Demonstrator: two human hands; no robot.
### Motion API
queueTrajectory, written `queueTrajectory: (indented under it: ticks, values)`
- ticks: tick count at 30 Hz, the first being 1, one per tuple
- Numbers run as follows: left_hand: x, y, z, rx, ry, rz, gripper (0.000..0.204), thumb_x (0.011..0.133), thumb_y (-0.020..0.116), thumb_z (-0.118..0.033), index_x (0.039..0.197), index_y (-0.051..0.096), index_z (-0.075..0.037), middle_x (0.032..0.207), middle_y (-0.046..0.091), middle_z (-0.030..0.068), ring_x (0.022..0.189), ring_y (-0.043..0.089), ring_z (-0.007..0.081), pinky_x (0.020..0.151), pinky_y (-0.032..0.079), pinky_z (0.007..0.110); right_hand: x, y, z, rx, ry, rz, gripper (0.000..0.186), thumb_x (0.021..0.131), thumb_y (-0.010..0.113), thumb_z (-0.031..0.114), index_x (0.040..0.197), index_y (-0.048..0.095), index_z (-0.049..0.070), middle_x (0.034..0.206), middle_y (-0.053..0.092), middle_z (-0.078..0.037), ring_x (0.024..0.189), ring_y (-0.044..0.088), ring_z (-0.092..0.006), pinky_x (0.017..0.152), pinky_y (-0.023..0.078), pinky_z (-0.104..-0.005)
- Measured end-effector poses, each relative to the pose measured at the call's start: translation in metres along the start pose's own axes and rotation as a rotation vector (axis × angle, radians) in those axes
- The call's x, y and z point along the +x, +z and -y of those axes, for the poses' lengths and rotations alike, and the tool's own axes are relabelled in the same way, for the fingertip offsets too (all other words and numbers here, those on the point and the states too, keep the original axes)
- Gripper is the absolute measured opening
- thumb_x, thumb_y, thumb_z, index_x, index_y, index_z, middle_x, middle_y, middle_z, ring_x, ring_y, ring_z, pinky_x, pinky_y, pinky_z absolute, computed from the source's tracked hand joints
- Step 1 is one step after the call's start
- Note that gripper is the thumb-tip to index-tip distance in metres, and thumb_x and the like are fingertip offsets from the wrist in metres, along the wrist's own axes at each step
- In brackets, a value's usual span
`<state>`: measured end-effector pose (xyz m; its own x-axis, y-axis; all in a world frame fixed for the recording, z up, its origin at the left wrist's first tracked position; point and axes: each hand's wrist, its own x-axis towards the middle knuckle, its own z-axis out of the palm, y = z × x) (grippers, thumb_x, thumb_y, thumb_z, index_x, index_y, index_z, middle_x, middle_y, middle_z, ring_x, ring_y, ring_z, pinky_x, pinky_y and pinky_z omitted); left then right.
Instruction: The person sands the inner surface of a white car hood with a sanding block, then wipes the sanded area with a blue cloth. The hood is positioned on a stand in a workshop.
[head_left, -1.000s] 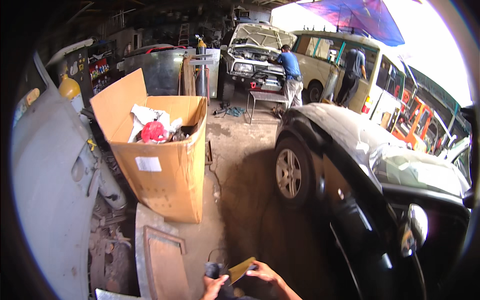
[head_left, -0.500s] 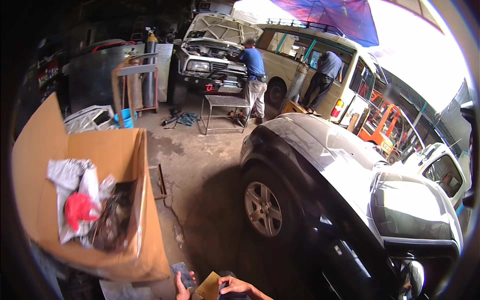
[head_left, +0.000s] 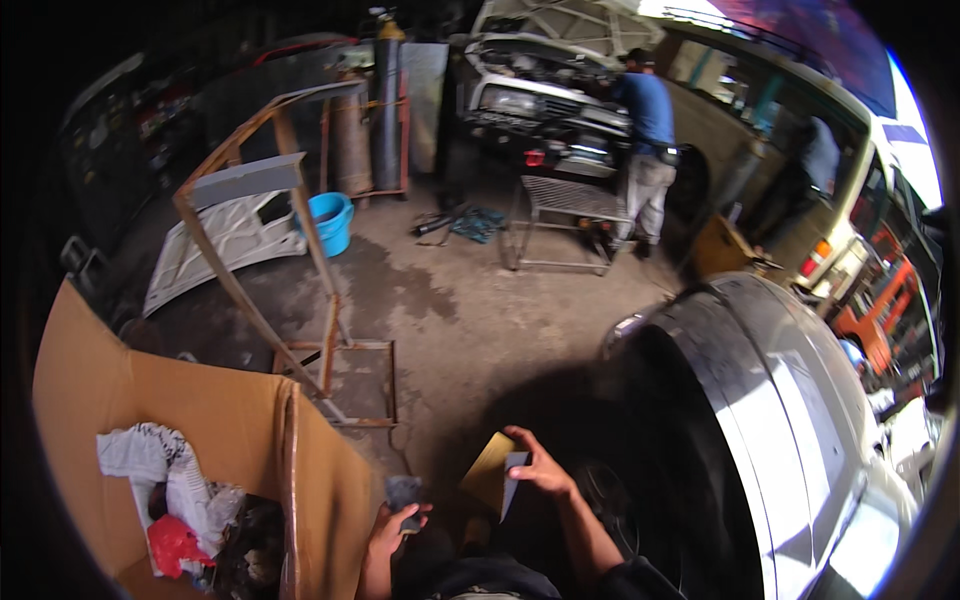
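Observation:
My left hand point(head_left: 385, 535) grips a dark grey, flat block-like piece point(head_left: 404, 492) between thumb and fingers, beside the cardboard box. Apart from it on the right, my right hand point(head_left: 545, 470) pinches a stiff yellow sheet point(head_left: 486, 474) near its upper edge. A pale grey flap or second piece shows on the sheet's right side, under the fingers. Both hands are in front of my body, over the shaded floor. The exact kind of the grey piece and of the sheet cannot be made out.
At the left stands an open cardboard box point(head_left: 335, 490) with plastic bags and a red bundle point(head_left: 178, 545). Beyond it are a rusty metal frame point(head_left: 330, 345) and a blue bucket point(head_left: 330, 225). A car point(head_left: 790, 400) stands close on my right. A person point(head_left: 645, 110) leans at an open-hooded vehicle.
My view has swung left and down. Both hands have come up and forward into fuller view, the right one lifting the yellow sheet. The left still holds the grey piece.

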<state>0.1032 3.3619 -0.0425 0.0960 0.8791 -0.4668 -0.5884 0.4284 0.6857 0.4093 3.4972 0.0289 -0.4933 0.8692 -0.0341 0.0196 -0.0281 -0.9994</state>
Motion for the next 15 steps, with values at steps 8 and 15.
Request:
queueTrajectory:
  ticks: [8,15]
  values:
    - [0.202,0.061,-0.112,0.119,0.214,-0.197,0.036,0.076,0.071,0.001,0.107,0.054,0.001,0.087,0.066,0.0106,0.074,0.065,0.0193,0.067,0.055,0.031,0.245,-0.051,0.011,0.356,0.075,0.116,0.093,0.058,0.088,0.028,0.134,0.040,0.005,0.128,0.047,-0.008,0.121,0.043,-0.0211,0.102,0.033,-0.0321]
    - [0.415,0.107,-0.257,0.292,0.313,-0.213,0.024,0.076,0.072,-0.009,0.098,0.064,0.000,0.088,0.068,0.0062,0.079,0.064,0.0156,0.073,0.051,0.029,0.427,-0.117,0.024,0.516,0.125,0.210,0.098,0.054,0.090,0.025,0.135,0.039,0.007,0.128,0.047,-0.004,0.118,0.046,-0.0194,0.101,0.035,-0.0328]
